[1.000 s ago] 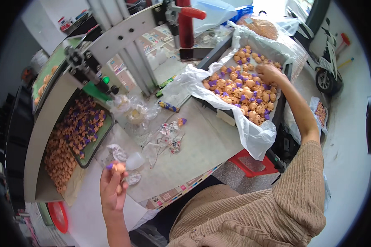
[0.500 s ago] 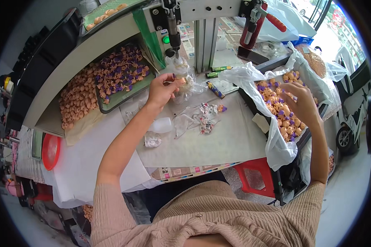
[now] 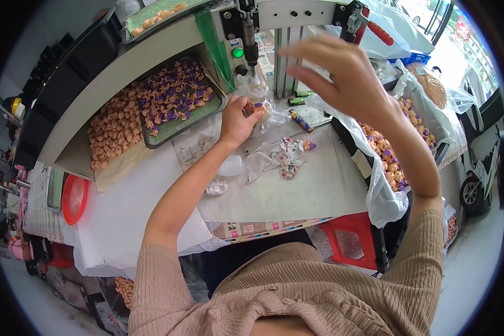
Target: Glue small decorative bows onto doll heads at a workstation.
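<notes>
Left hand (image 3: 236, 119) grips a small clear plastic bag of sweets (image 3: 259, 99) under the metal press machine (image 3: 249, 39); right hand (image 3: 341, 70) hovers open, empty. Tray of finished purple-tied sweets (image 3: 173, 103) looks well filled, loose sweets in the lined box (image 3: 395, 162) remain.

A dark rectangular metal tray (image 3: 151, 137) at ten o'clock holds tan figures topped with purple (image 3: 173, 101). At three o'clock, a white plastic-lined box (image 3: 375, 185) carries more tan and purple pieces. A round green button light (image 3: 238, 53) glows at twelve on the grey metal press frame (image 3: 297, 14). A round red plastic bowl (image 3: 73, 199) sits at nine o'clock beside the off-white worktop (image 3: 297, 190). Crumpled clear wrappers printed in pink and green (image 3: 288, 157) lie at centre.
</notes>
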`<state>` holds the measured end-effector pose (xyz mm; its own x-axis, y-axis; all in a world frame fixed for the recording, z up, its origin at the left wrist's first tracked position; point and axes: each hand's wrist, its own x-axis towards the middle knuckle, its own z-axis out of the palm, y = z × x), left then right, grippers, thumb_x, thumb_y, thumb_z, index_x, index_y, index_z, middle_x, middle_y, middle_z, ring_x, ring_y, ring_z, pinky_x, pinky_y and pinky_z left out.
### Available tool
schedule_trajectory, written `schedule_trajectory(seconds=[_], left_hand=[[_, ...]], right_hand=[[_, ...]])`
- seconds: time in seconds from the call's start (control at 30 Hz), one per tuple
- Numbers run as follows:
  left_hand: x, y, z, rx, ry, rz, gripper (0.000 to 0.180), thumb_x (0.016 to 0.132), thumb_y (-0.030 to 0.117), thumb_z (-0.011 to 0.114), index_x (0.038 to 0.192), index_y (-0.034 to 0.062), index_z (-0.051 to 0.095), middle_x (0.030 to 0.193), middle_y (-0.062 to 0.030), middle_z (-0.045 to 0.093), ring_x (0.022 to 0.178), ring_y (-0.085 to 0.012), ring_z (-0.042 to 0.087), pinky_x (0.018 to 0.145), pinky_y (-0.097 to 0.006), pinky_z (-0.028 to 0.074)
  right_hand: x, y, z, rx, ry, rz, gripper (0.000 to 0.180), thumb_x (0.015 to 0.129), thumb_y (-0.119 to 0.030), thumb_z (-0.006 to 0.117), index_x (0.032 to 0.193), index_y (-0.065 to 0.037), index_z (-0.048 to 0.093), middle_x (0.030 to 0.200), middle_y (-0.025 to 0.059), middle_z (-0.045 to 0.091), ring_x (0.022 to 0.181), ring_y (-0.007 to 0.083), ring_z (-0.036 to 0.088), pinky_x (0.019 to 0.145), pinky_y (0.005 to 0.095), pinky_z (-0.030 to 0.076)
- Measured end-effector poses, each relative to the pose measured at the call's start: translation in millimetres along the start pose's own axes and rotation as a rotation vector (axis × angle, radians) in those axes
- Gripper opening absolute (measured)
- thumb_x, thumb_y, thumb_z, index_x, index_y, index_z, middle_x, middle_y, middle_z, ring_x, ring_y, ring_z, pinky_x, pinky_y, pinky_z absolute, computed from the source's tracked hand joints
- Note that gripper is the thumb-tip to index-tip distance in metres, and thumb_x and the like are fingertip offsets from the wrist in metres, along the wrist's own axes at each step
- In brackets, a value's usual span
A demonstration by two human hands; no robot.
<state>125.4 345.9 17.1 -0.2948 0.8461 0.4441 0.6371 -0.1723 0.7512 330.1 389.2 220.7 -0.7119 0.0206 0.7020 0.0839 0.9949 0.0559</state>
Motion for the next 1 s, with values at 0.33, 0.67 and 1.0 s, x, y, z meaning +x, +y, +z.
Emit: schedule_trajectory(seconds=[0.33, 0.67, 1.0], left_hand=[[-5, 3, -7, -0.115, -0.023, -0.079, 0.034, 0.066, 0.011, 0.083, 0.078, -0.0004, 0.053, 0.078, -0.0059, 0.051, 0.067, -0.0177, 0.052, 0.063, -0.032, 0.046], [-20, -4, -22, -0.079, -0.023, -0.100, 0.030, 0.066, 0.013, 0.082, 0.079, -0.0009, 0.059, 0.069, -0.0047, 0.052, 0.064, -0.0179, 0.052, 0.060, -0.032, 0.043], [-88, 53, -103, -1.046, 0.119, -0.718, 0.022, 0.084, 0.011, 0.071, 0.103, 0.0046, 0.061, 0.070, 0.0019, 0.049, 0.061, -0.0086, 0.046, 0.052, -0.023, 0.038]], right_hand=[[137, 5, 21, 0.407, -0.065, 0.705, 0.060, 0.080, -0.026, 0.074, 0.127, 0.005, 0.051, 0.106, 0.0207, 0.064, 0.091, 0.0277, 0.063, 0.078, 0.0363, 0.051], [131, -64, -29, 0.904, 0.583, 0.455, 0.022, 0.089, -0.018, 0.063, 0.101, 0.000, 0.064, 0.074, 0.0026, 0.059, 0.068, 0.0094, 0.056, 0.064, 0.0251, 0.046], [-15, -97, 40, 0.306, 0.581, 0.219, 0.047, 0.080, -0.010, 0.072, 0.124, -0.004, 0.057, 0.120, 0.0151, 0.062, 0.106, 0.0295, 0.059, 0.093, 0.0373, 0.045]])
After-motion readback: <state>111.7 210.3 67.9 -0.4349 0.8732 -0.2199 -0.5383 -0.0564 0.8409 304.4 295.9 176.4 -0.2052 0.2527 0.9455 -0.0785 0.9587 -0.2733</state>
